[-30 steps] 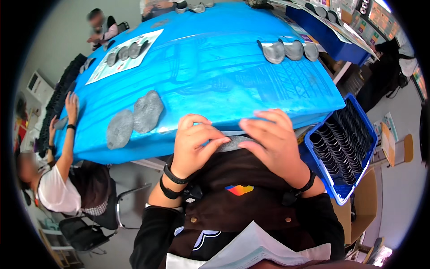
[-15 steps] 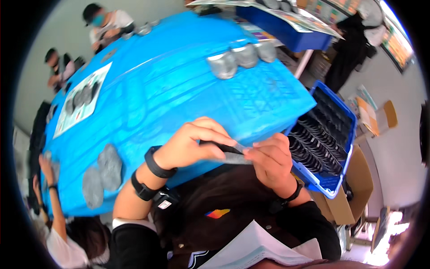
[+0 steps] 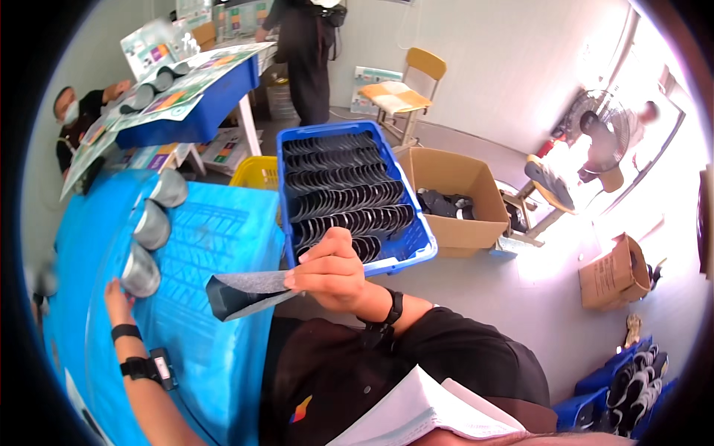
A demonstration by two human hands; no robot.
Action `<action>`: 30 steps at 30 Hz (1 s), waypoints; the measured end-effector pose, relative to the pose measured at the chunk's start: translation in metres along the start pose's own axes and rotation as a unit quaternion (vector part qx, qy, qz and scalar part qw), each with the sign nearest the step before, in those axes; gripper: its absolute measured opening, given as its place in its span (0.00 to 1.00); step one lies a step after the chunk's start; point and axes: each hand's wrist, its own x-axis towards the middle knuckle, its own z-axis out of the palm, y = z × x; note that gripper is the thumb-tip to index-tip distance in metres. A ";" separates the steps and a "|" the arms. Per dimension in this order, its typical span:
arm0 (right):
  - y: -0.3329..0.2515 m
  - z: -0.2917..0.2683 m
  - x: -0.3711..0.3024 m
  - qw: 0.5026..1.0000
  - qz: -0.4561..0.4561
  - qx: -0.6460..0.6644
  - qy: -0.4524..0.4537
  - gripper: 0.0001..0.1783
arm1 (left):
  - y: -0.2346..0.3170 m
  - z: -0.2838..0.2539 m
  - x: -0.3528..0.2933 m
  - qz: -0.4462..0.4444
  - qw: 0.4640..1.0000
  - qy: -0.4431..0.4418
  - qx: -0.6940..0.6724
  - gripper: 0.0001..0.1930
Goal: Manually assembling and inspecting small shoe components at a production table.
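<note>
My right hand [image 3: 331, 275] is closed on one end of a folded grey insole [image 3: 249, 290], a flat felt-like piece bent over, with a dark inner face. It is held in the air at the near right edge of the blue-covered table [image 3: 216, 327]. My left hand [image 3: 119, 303] is over the table at the left, fingers stretched out, beside the nearest of several grey rounded, curled pieces [image 3: 141, 271] standing in a row. Whether it touches that piece I cannot tell. Past my right hand stands a blue crate [image 3: 413, 201] with rows of nested dark curved pieces [image 3: 335, 178].
Right of the crate is an open cardboard box [image 3: 468, 230] with dark pieces inside. A yellow basket [image 3: 256, 172] sits behind the table corner. Farther off are a chair [image 3: 405, 93], a fan [image 3: 595, 126], a second table [image 3: 171, 123] and other people. Shoes [image 3: 636, 386] fill blue crates at lower right.
My view has swung right toward the crate. Both hands were together on the folded insole; my left hand has let go and moved left toward the row of curled pieces, while the right keeps hold.
</note>
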 end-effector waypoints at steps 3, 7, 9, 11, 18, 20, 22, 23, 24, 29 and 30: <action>0.005 -0.001 -0.004 0.999 0.024 0.008 -0.019 0.09 | -0.009 0.008 0.004 -0.069 0.995 -0.051 0.041 0.19; -0.003 0.007 -0.001 0.999 0.023 0.039 -0.026 0.09 | -0.030 -0.023 0.005 -0.029 0.999 -0.015 0.022 0.16; -0.004 0.012 -0.001 0.998 0.018 0.051 -0.036 0.09 | -0.015 -0.024 -0.018 -0.013 1.000 0.006 -0.025 0.14; -0.005 0.019 -0.001 0.997 0.017 0.075 -0.031 0.09 | 0.021 -0.036 -0.066 -0.012 0.998 -0.065 -0.011 0.13; -0.030 0.067 -0.001 0.972 0.012 0.223 -0.068 0.09 | 0.057 -0.105 -0.213 -0.021 0.967 -0.235 0.099 0.10; -0.039 0.085 -0.001 0.959 -0.010 0.270 -0.088 0.10 | 0.046 -0.111 -0.240 0.008 0.964 -0.239 0.117 0.10; -0.056 0.102 0.002 0.941 -0.022 0.315 -0.118 0.09 | 0.029 -0.123 -0.266 0.013 0.978 -0.190 0.090 0.14; -0.065 0.112 0.002 0.935 -0.031 0.336 -0.109 0.08 | 0.022 -0.126 -0.274 0.004 0.985 -0.166 0.049 0.16; -0.074 0.123 0.002 0.929 -0.038 0.354 -0.099 0.07 | 0.016 -0.129 -0.278 -0.001 0.990 -0.142 0.009 0.18; -0.097 0.152 0.015 0.922 -0.033 0.383 -0.043 0.04 | 0.031 -0.138 -0.314 0.131 0.990 -0.043 0.031 0.20; -0.096 0.153 0.020 0.922 -0.038 0.384 -0.044 0.04 | 0.039 -0.140 -0.325 0.171 0.982 -0.037 0.074 0.22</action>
